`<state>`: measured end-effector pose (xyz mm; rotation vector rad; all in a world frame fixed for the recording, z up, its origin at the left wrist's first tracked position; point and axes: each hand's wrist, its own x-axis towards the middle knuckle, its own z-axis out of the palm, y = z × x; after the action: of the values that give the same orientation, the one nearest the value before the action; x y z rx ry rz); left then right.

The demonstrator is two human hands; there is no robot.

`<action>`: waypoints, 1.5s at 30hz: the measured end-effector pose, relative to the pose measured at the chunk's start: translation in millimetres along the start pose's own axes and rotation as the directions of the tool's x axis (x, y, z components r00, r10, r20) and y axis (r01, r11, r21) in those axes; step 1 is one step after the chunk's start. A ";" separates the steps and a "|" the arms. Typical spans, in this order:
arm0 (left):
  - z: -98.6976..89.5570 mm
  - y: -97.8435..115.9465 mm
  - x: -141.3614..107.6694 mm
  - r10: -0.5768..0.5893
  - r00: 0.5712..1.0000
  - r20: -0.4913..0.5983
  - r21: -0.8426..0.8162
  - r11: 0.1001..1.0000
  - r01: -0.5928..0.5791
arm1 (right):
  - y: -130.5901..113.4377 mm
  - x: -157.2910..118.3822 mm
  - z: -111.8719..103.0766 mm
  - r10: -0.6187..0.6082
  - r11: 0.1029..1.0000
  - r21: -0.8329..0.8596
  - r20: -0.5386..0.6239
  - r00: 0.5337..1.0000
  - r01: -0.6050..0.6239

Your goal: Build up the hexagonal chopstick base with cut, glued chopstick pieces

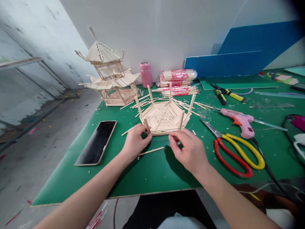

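Observation:
A hexagonal base of thin wooden sticks (164, 117) with upright posts at its corners lies in front of me on the green table. My left hand (137, 140) is closed around the foot of its front left post. At the front edge, near the right front post, my right hand (189, 148) has thumb and fingertips pinched together; anything between them is too small to make out. One loose stick (151, 151) lies on the table between my hands.
A phone (96, 143) lies left, with a stick pagoda (111, 76) behind. Further back are a pink bottle (146, 74) and wrapped stick bundles (177, 79). To the right lie scissors (234, 152), a pink glue gun (240, 121) and pliers (227, 94).

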<state>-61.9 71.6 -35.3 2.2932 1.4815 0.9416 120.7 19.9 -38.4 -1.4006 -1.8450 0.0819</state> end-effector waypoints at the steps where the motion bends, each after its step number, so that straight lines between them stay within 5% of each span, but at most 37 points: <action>1: 0.6 -0.7 -0.3 -0.001 1.000 0.000 -0.004 1.000 0.001 | -5.0 4.5 4.1 -0.043 0.999 -0.014 0.033 0.999 0.043; 11: 4.7 -6.7 -1.6 0.001 1.000 0.002 -0.066 0.998 -0.001 | -16.9 33.5 37.6 -0.161 0.954 -0.223 0.181 0.970 0.200; 34: 5.6 -9.2 -1.9 0.004 1.000 0.012 -0.086 0.996 -0.002 | -13.7 32.0 44.2 -0.154 0.940 -0.276 0.187 0.970 0.203; 45: 4.6 -5.3 -3.9 0.019 1.000 0.010 0.053 0.998 -0.019 | -15.3 33.3 42.9 -0.135 0.944 -0.274 0.190 0.972 0.184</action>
<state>-63.8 71.2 -43.1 2.3496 1.5010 0.9058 79.9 58.8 -41.7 -1.4700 -2.1753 -0.1652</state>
